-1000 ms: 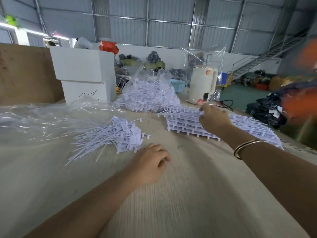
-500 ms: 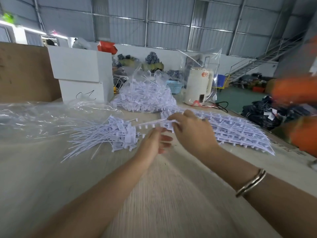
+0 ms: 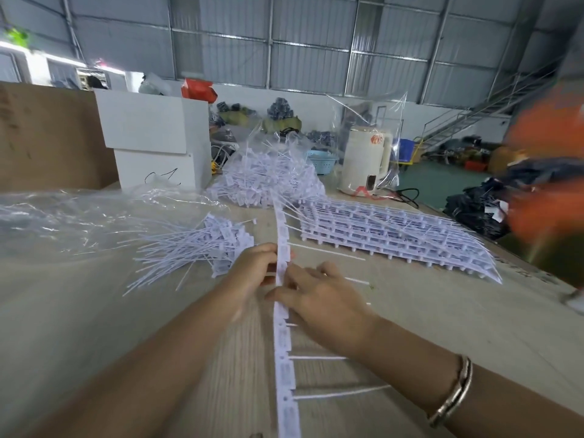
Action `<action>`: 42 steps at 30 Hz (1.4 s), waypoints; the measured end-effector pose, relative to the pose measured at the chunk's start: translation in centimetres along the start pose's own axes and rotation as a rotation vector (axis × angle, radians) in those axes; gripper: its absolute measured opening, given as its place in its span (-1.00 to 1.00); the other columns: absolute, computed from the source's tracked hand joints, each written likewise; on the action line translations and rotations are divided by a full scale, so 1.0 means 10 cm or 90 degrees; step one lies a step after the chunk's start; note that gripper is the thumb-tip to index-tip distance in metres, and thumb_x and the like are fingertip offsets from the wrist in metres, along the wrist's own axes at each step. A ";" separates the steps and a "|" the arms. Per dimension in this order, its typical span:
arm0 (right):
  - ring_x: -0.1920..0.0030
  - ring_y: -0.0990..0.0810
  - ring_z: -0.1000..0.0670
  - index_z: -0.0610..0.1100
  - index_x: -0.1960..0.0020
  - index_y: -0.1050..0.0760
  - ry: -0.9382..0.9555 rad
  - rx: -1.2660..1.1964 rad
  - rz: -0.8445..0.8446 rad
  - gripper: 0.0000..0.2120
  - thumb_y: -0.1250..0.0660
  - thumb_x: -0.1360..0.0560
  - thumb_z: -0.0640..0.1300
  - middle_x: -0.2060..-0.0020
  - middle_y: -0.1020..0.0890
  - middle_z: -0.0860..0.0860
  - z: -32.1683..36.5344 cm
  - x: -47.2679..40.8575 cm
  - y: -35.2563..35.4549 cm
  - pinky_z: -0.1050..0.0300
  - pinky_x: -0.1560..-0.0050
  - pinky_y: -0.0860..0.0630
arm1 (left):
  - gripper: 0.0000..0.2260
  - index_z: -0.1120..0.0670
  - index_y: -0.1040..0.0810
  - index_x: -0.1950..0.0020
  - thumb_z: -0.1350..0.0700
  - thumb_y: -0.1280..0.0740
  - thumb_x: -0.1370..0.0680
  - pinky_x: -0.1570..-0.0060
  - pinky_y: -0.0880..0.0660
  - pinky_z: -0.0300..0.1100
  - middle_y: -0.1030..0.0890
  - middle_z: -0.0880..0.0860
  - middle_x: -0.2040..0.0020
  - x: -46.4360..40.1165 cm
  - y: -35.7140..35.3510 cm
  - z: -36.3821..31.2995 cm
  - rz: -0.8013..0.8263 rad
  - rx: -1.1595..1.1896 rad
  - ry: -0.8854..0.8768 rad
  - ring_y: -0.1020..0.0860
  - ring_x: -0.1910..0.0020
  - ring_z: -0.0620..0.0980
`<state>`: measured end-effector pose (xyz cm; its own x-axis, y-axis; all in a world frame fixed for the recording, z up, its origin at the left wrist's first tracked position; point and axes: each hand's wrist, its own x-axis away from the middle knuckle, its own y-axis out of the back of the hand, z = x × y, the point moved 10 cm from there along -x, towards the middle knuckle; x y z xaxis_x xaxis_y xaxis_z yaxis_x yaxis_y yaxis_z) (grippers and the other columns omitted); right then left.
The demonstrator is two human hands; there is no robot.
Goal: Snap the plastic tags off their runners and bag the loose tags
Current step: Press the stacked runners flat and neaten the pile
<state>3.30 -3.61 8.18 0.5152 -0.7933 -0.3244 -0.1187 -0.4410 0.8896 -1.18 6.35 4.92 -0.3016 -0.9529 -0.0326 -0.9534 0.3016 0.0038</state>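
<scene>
Pinching one strip of tags point(image 3: 282, 263) between them, just right of the loose tag pile point(image 3: 202, 248), left hand point(image 3: 252, 273) and right hand point(image 3: 322, 298) seem poised to snap tags free next.

Far beyond the hands, a white box point(image 3: 151, 137) stands at left, a cream kettle point(image 3: 366, 159) at right under clear wrap, a black cord point(image 3: 407, 196) beside it, a blue basket point(image 3: 322, 161) between them.

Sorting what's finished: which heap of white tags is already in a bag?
The far heap, by the kettle, sits inside clear plastic. The nearer heap, left of the hands, lies bare on the table.
</scene>
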 end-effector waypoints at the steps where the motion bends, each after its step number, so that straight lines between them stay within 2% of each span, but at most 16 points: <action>1: 0.07 -0.55 -0.02 0.09 -0.09 -0.55 0.024 0.046 -0.075 -0.73 -0.38 -0.42 -0.13 0.04 -0.53 0.02 0.05 -0.01 0.10 0.07 0.03 -0.39 | -0.74 0.09 -0.66 0.21 0.29 -0.21 -0.49 0.31 -0.49 -0.24 -0.65 0.07 0.31 -0.01 0.00 -0.02 0.012 0.009 -0.009 -0.60 0.27 0.02; 4: 0.02 -0.59 -0.01 0.07 0.09 -0.59 0.125 0.099 -0.278 -0.83 -0.33 -0.45 -0.18 0.08 -0.61 0.06 0.22 0.01 0.42 0.12 -0.11 -0.37 | -0.75 0.09 -0.54 0.23 0.29 -0.16 -0.56 0.53 -0.46 -0.37 -0.59 -0.07 0.49 -0.05 0.00 -0.05 0.018 0.048 -0.011 -0.58 0.46 -0.11; 7: 0.03 -0.59 0.03 0.06 0.11 -0.61 0.180 0.097 -0.349 -0.74 -0.24 -0.50 -0.25 0.18 -0.62 0.07 0.32 -0.06 0.58 0.06 -0.31 -0.33 | -0.75 0.04 -0.46 0.24 0.22 -0.14 -0.60 0.66 -0.36 -0.42 -0.52 -0.12 0.59 -0.08 -0.01 -0.09 0.041 0.027 -0.016 -0.48 0.63 -0.23; 9: 0.15 -0.61 0.07 0.04 0.18 -0.65 0.146 0.064 -0.384 -0.69 -0.22 -0.47 -0.28 0.30 -0.60 0.06 0.27 -0.12 0.67 0.03 -0.29 -0.40 | -0.78 0.05 -0.46 0.21 0.23 -0.15 -0.59 0.60 -0.39 -0.43 -0.53 -0.11 0.57 -0.09 0.04 -0.10 0.039 -0.011 -0.022 -0.49 0.60 -0.25; 12: 0.16 -0.61 0.00 0.12 -0.02 -0.64 0.131 0.097 -0.303 -0.69 -0.36 -0.40 -0.23 0.25 -0.60 0.02 0.10 -0.15 0.54 -0.06 -0.24 -0.46 | -0.71 0.10 -0.62 0.13 0.36 -0.16 -0.51 0.26 -0.51 -0.32 -0.65 0.02 0.28 -0.04 0.06 -0.17 0.073 -0.099 -0.065 -0.62 0.24 -0.13; 15: 0.20 -0.61 -0.11 0.12 -0.04 -0.64 0.042 0.072 -0.169 -0.65 -0.52 -0.31 -0.16 0.24 -0.58 -0.05 -0.36 -0.12 0.30 -0.11 -0.13 -0.51 | -0.70 0.07 -0.67 0.08 0.34 -0.17 -0.54 0.26 -0.46 -0.34 -0.65 0.00 0.24 0.01 0.20 -0.04 0.071 -0.092 -0.013 -0.59 0.21 -0.10; 17: 0.23 -0.60 -0.12 0.10 -0.03 -0.65 -0.060 0.051 -0.120 -0.70 -0.53 -0.32 -0.13 0.27 -0.56 -0.05 -0.68 -0.06 0.16 -0.08 -0.06 -0.50 | -0.76 0.02 -0.64 0.03 0.23 -0.19 -0.58 0.21 -0.45 -0.36 -0.63 -0.06 0.23 0.01 0.33 0.02 0.041 -0.214 -0.025 -0.57 0.21 -0.12; 20: 0.17 -0.55 -0.15 0.11 -0.05 -0.63 -0.197 -0.008 -0.091 -0.77 -0.44 -0.42 -0.08 0.23 -0.51 -0.04 -1.03 0.07 -0.04 -0.03 -0.01 -0.44 | -0.80 -0.07 -0.62 0.13 -0.04 -0.22 -0.55 -0.01 -0.42 -0.19 -0.64 -0.06 0.12 0.06 0.46 0.14 0.037 -0.462 -0.055 -0.57 0.08 -0.08; 22: 0.09 -0.51 -0.12 0.17 -0.13 -0.59 -0.267 -0.032 -0.069 -0.77 -0.34 -0.49 -0.02 0.19 -0.46 0.00 -1.20 0.14 -0.17 -0.01 -0.05 -0.38 | -0.85 -0.08 -0.57 0.14 -0.02 -0.24 -0.56 0.04 -0.40 -0.21 -0.61 -0.05 0.10 0.08 0.45 0.18 0.049 -0.563 -0.091 -0.56 0.04 -0.04; 23: 0.04 -0.48 -0.10 0.20 -0.17 -0.55 -0.290 -0.041 -0.050 -0.75 -0.29 -0.52 0.01 0.16 -0.41 0.03 -1.24 0.15 -0.24 0.00 -0.09 -0.34 | -0.92 -0.09 -0.55 0.07 0.02 -0.27 -0.56 0.04 -0.40 -0.22 -0.58 -0.07 0.10 0.10 0.43 0.16 0.047 -0.568 -0.121 -0.56 0.03 -0.04; 25: -0.04 -0.44 -0.05 0.23 -0.23 -0.50 -0.315 -0.087 -0.036 -0.71 -0.26 -0.54 0.02 0.14 -0.34 0.07 -1.25 0.14 -0.33 0.04 -0.13 -0.27 | -0.86 0.00 -0.53 -0.10 0.05 -0.29 -0.56 0.02 -0.42 -0.17 -0.54 -0.09 0.13 0.13 0.41 0.12 0.013 -0.564 -0.164 -0.56 0.03 -0.03; 28: -0.05 -0.42 0.01 0.22 -0.26 -0.48 -0.326 -0.171 -0.062 -0.67 -0.25 -0.53 -0.05 0.13 -0.34 0.10 -1.20 0.10 -0.38 0.09 -0.13 -0.22 | -0.82 0.10 -0.53 0.18 0.05 -0.26 -0.57 0.11 -0.45 -0.07 -0.47 -0.05 0.32 0.14 0.41 0.12 -0.008 -0.576 -0.175 -0.48 0.25 -0.03; 33: 0.06 -0.48 0.04 0.04 -0.05 -0.62 -0.346 -0.359 -0.060 -0.71 -0.22 -0.47 -0.22 0.11 -0.48 0.08 -1.09 0.04 -0.54 0.02 -0.20 -0.36 | -0.89 0.04 -0.59 0.14 0.05 -0.31 -0.54 0.28 -0.34 -0.29 -0.56 -0.09 0.31 0.11 0.54 0.27 0.018 -0.424 -0.070 -0.49 0.32 -0.15; 37: 0.04 -0.48 0.02 0.05 -0.10 -0.58 -0.341 -0.293 -0.043 -0.72 -0.18 -0.52 -0.17 0.11 -0.39 0.10 -1.00 0.02 -0.66 0.14 -0.03 -0.22 | -0.72 0.14 -0.47 0.28 0.24 -0.13 -0.61 0.47 -0.39 -0.35 -0.54 -0.04 0.58 0.01 0.49 0.52 0.062 -0.198 0.096 -0.51 0.43 -0.04; 39: -0.02 -0.48 0.03 0.08 -0.13 -0.57 -0.361 -0.290 -0.033 -0.72 -0.18 -0.53 -0.14 0.09 -0.40 0.11 -1.02 0.06 -0.69 0.14 -0.03 -0.17 | -0.64 0.16 -0.48 0.32 0.16 -0.09 -0.64 0.40 -0.42 -0.28 -0.54 -0.01 0.59 0.03 0.53 0.52 0.047 -0.180 0.105 -0.52 0.42 -0.02; 42: -0.15 -0.46 0.07 0.07 -0.22 -0.52 -0.340 -0.359 -0.053 -0.67 -0.16 -0.51 -0.01 -0.06 -0.50 0.11 -0.93 0.06 -0.63 0.10 -0.23 -0.15 | -0.69 0.01 -0.61 0.31 -0.03 -0.24 -0.57 0.13 -0.49 -0.23 -0.66 -0.06 0.36 0.11 0.55 0.33 0.009 -0.293 -0.045 -0.60 0.28 -0.11</action>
<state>12.25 2.59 5.38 0.0076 -0.9248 -0.3805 0.4253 -0.3413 0.8382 -6.70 7.04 1.58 -0.3293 -0.9392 -0.0971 -0.8574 0.2543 0.4475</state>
